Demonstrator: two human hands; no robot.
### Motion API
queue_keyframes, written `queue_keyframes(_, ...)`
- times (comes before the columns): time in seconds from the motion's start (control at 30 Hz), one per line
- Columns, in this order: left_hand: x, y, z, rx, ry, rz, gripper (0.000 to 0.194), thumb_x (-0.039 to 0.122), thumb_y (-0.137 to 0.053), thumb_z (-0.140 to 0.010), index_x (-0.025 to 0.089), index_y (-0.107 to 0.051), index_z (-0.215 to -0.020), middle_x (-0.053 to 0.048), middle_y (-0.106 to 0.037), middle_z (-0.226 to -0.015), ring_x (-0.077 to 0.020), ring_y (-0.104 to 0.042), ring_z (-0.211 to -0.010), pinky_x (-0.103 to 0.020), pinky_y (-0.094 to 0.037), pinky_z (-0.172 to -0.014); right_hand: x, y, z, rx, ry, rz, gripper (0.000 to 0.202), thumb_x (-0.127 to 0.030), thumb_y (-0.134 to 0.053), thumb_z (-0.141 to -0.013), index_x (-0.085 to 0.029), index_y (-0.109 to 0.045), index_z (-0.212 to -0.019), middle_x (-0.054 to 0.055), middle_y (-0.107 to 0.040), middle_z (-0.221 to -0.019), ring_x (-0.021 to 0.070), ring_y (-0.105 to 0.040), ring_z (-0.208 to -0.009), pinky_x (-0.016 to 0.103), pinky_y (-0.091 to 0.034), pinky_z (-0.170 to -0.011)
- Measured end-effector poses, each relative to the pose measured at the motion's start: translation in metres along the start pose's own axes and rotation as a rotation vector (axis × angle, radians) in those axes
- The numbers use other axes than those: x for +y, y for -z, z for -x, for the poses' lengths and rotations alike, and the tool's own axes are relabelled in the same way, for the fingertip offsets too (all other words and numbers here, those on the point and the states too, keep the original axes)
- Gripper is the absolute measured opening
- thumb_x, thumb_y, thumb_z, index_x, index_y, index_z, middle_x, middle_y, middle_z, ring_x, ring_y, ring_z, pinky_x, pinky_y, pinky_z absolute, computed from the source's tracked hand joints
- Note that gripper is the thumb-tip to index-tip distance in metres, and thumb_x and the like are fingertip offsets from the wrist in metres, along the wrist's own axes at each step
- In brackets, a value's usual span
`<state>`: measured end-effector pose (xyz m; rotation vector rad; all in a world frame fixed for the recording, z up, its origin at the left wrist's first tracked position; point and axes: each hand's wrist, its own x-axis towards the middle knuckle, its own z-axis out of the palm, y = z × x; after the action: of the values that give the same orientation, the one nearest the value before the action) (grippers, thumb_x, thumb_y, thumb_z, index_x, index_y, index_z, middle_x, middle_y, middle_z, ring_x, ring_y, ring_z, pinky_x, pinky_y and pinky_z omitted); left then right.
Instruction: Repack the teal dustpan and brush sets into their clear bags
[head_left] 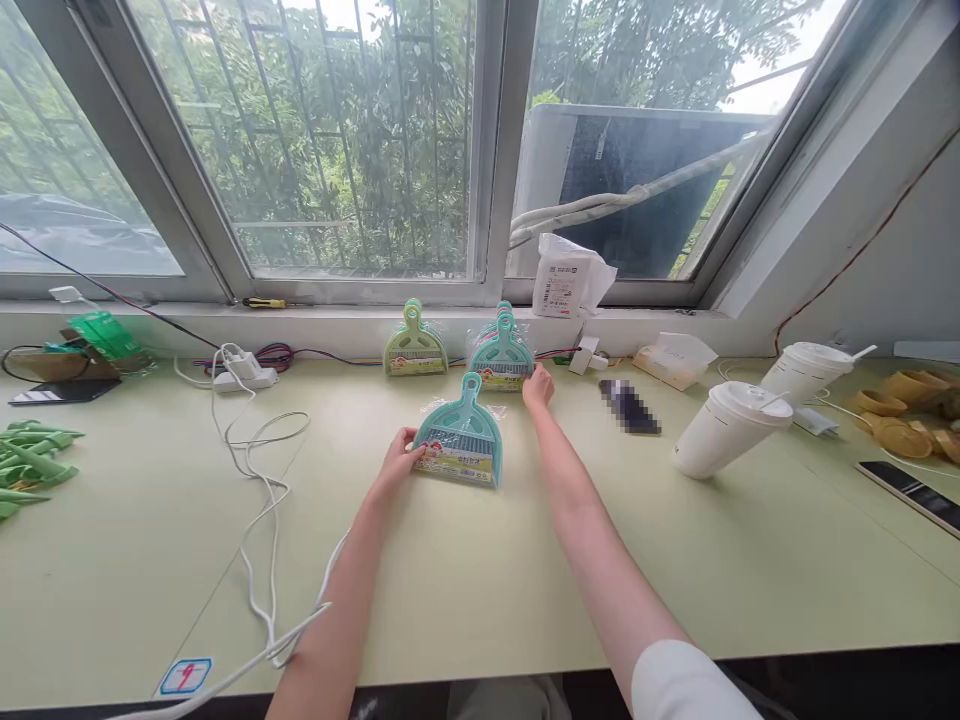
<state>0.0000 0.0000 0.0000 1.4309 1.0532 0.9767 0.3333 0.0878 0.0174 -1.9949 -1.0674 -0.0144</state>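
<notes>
Hands half-curled: left hand (395, 465) pinches a teal dustpan (459, 462) at centre, apart from the others; right hand (538, 386) grips the teal-fronted stack (504, 352) behind; green dustpans (415, 362) stand untouched, upper centre.

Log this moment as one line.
left hand: holding front teal dustpan | right hand: at right edge of teal stack | green dustpans: left of teal stack, untouched

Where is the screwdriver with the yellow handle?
In the head view, the screwdriver lies on the windowsill, left of the middle, behind the white power strip.
</notes>
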Motion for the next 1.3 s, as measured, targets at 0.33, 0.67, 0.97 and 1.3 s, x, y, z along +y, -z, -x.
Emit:
queue_keyframes(0.33, -0.008, -0.001, -0.007, 0.042, 0.009, -0.023, 0.037, 0.040, -0.064, -0.062, 0.020, -0.050, -0.091, -0.006, -0.062, -0.104, -0.0219, -0.061, -0.090, -0.033, -0.049, -0.072, 0.003, 0.009, 0.041, 0.032, 0.468, 0.116, 0.029, -0.029, -0.032, -0.095, -0.018, -0.051, -0.114, 0.014, -0.055, -0.114, 0.0256, -0.047, -0.110, 0.039, -0.040, -0.092)
queue_keyframes(0.67, -0.006, 0.000, -0.004, 0.042, -0.010, -0.042, 0.034, 0.040, -0.063, -0.065, 0.021, -0.052, -0.091, -0.005, -0.064, -0.101, -0.0231, -0.062, -0.092, -0.035, -0.049, -0.076, -0.011, -0.015, 0.023, -0.160, 0.637, 0.403, 0.044, -0.002, -0.033, -0.084, -0.022, -0.055, -0.116, 0.014, -0.043, -0.137, 0.0285, -0.035, -0.122, 0.049, -0.041, -0.092)
queue_keyframes(0.97, 0.001, 0.002, -0.001, 0.005, 0.011, -0.033, 0.034, 0.043, -0.062, -0.067, 0.022, -0.050, -0.092, -0.005, -0.062, -0.103, -0.0215, -0.063, -0.088, -0.033, -0.049, -0.075, -0.024, -0.047, 0.003, -0.091, 0.624, 0.570, 0.044, -0.007, -0.028, -0.088, -0.018, -0.052, -0.123, 0.019, -0.047, -0.129, 0.0283, -0.044, -0.112, 0.048, -0.046, -0.084)
queue_keyframes(1.3, 0.014, 0.004, 0.004, -0.029, 0.111, 0.024, 0.038, 0.039, -0.064, -0.063, 0.023, -0.046, -0.092, -0.002, -0.064, -0.087, -0.0202, -0.064, -0.074, -0.029, -0.046, -0.063, 0.007, -0.003, 0.020, -0.181, 0.818, 0.640, 0.056, -0.007, -0.032, -0.085, -0.018, -0.038, -0.140, 0.014, -0.042, -0.142, 0.0286, -0.040, -0.125, 0.050, -0.031, -0.105)
